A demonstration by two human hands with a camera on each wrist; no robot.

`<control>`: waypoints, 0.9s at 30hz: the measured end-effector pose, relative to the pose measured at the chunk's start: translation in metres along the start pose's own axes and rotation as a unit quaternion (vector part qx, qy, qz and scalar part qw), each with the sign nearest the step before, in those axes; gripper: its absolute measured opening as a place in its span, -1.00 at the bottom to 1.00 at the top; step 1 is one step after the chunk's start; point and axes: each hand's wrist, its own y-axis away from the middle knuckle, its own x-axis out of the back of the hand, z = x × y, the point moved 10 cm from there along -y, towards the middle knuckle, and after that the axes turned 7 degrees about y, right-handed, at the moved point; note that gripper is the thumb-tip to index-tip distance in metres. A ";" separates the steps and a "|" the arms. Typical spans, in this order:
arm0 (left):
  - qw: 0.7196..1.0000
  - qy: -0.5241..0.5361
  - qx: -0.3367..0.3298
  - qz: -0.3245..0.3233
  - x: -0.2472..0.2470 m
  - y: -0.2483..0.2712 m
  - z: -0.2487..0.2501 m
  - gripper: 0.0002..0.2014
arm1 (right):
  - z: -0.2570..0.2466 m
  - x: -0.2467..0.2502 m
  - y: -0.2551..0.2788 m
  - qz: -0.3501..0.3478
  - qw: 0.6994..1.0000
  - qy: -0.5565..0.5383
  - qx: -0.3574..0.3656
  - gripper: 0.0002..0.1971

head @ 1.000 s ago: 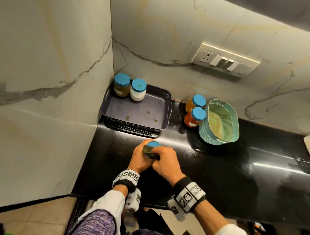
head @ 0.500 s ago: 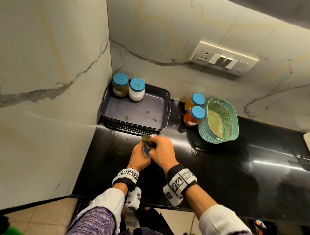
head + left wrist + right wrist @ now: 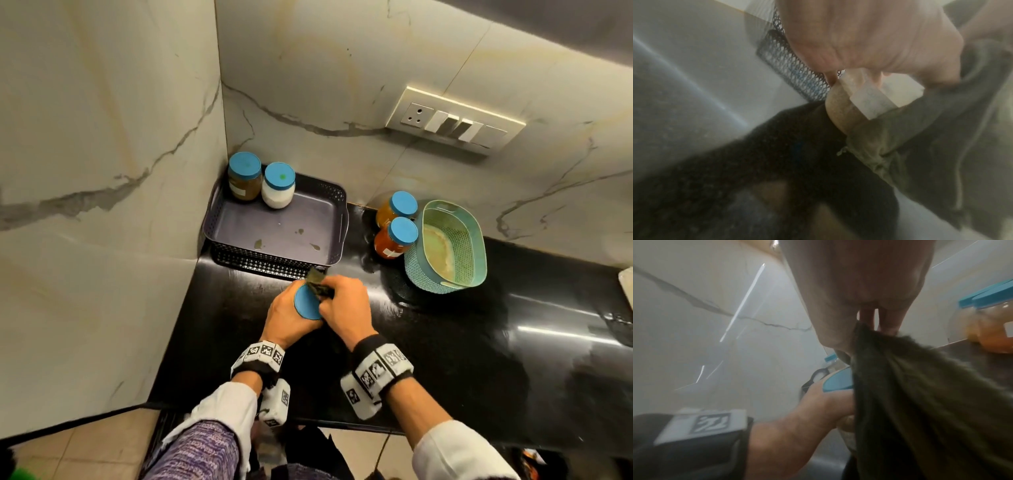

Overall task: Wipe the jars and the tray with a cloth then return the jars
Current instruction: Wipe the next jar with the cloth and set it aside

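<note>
The left hand [image 3: 287, 318] is wrapped around a glass jar with a round blue lid [image 3: 307, 303], gripping it tilted, lid toward the camera, above the black countertop [image 3: 445, 342] near its front-left corner. A pale label and tan contents show on it in the left wrist view. The right hand [image 3: 346, 308] pinches a dark olive cloth [image 3: 317, 283] against the jar's side, fingers clamped on the fabric. Just behind the hands, a dark grey perforated plastic tray [image 3: 337, 240] sits in the counter's back-left corner; its floor bears small stains. A brown-filled jar [image 3: 244, 177] and a white-filled jar [image 3: 278, 186], both blue-lidded, stand touching in the tray's back-left corner. Right of the tray, an amber-filled jar [image 3: 397, 209] and a red-filled jar [image 3: 395, 236] stand on the counter beside a teal oval mesh basket [image 3: 476, 246] holding a pale cloth-like item.
</note>
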 end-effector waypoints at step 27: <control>0.999 -0.015 -0.012 0.030 0.002 0.015 0.002 -0.69 | -0.019 -0.025 0.040 -0.049 0.997 -0.010 0.061 -0.65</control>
